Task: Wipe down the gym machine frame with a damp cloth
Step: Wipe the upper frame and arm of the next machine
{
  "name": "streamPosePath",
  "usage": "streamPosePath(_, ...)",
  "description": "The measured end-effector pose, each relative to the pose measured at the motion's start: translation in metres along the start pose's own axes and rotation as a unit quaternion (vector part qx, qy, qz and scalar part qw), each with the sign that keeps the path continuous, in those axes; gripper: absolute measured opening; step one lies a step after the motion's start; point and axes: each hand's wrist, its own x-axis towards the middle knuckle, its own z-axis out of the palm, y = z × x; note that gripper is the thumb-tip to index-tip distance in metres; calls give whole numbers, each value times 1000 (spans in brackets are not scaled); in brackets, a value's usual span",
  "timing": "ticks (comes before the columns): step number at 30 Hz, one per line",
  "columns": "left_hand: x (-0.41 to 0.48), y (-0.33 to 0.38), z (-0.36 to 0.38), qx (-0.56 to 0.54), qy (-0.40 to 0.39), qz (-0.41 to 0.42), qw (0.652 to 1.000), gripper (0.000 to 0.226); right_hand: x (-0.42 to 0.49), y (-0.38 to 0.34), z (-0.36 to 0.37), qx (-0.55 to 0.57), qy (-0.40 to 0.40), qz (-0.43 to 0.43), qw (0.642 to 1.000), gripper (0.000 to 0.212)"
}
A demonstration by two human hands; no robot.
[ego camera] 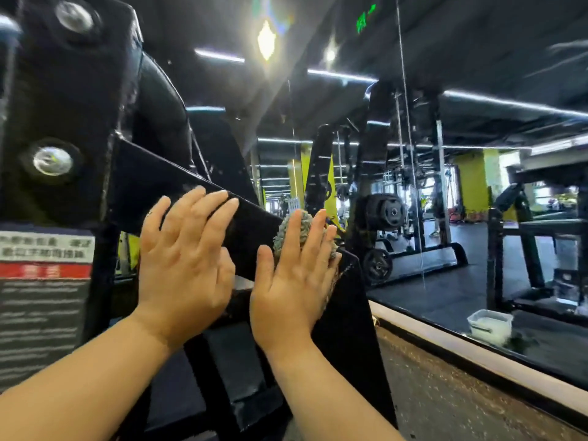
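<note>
Mid-wipe: my right hand (291, 275), fingers (292, 237) straight, presses the cloth (281, 234) on the frame bar (178, 175); left hand (184, 259) lies flat beside it. Next, I'd slide the cloth along.

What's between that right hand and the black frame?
A grey-green cloth, pressed flat against the frame by the right hand; the head view shows it. The left hand touches the frame directly.

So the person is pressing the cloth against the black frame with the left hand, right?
Not quite. The head view shows the cloth pressed against the black frame under the right hand, not the left. The left hand lies bare on the frame beside it.
</note>
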Motion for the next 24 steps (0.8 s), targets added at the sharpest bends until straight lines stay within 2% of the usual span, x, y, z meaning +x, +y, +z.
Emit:
streamPosePath(6, 6, -28, -37, -17, 67, -93, 993, 50, 23, -80, 14, -6, -24, -115, 993, 60)
streamPosePath(10, 10, -45, -68, -136, 88, -149, 975, 47, 27, -129, 19, -4, -150, -235, 960, 63)
streamPosePath(15, 0, -45, -64, -111, 80, -171, 976, 46, 27, -113, 16, -12, -117, -294, 948, 60)
streamPosePath(18, -4, -26, -47, -93, 34, -135, 986, 45, 27, -62, 8, 11, -84, -278, 957, 56)
streamPosePath(24, -18, 30, 0, -87, -74, -14, 993, 45, -1, 51, -17, 15, -78, -129, 988, 53)
